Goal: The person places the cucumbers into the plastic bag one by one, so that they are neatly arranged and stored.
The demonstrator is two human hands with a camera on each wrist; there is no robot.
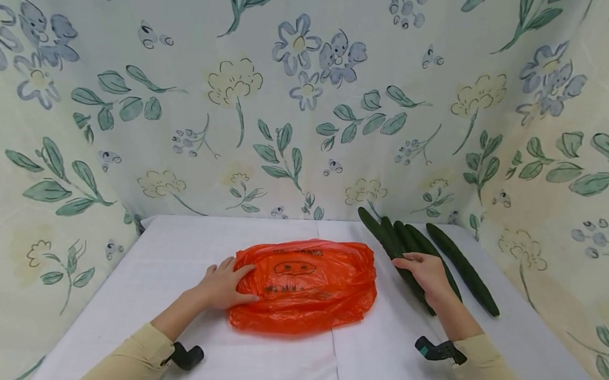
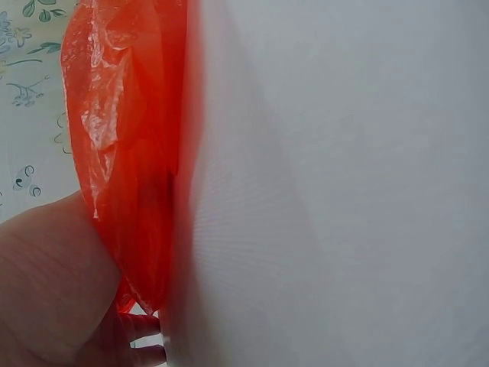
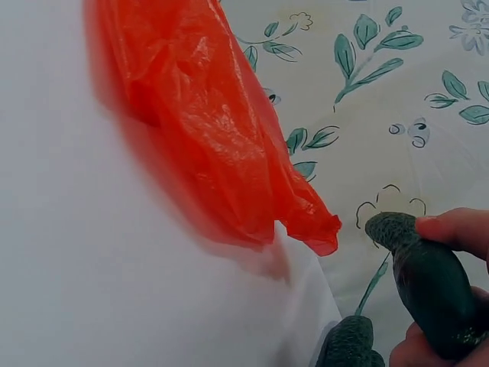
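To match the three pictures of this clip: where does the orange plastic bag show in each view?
Head: the orange plastic bag lies flat mid-table, the left hand on its left end.
Left wrist: the bag fills the upper left, above the hand.
Right wrist: it runs from top centre to the middle, left of the held cucumber.
Shared landmark: the white tablecloth.

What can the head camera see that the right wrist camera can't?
Only the head view shows the left hand resting on the bag, both sleeves, and the whole row of cucumbers on the table. Only the right wrist view shows, up close, the right hand's fingers curled round one cucumber's bumpy tip. Both show the orange bag, the white table, the flowery cloth and the right hand on a cucumber.
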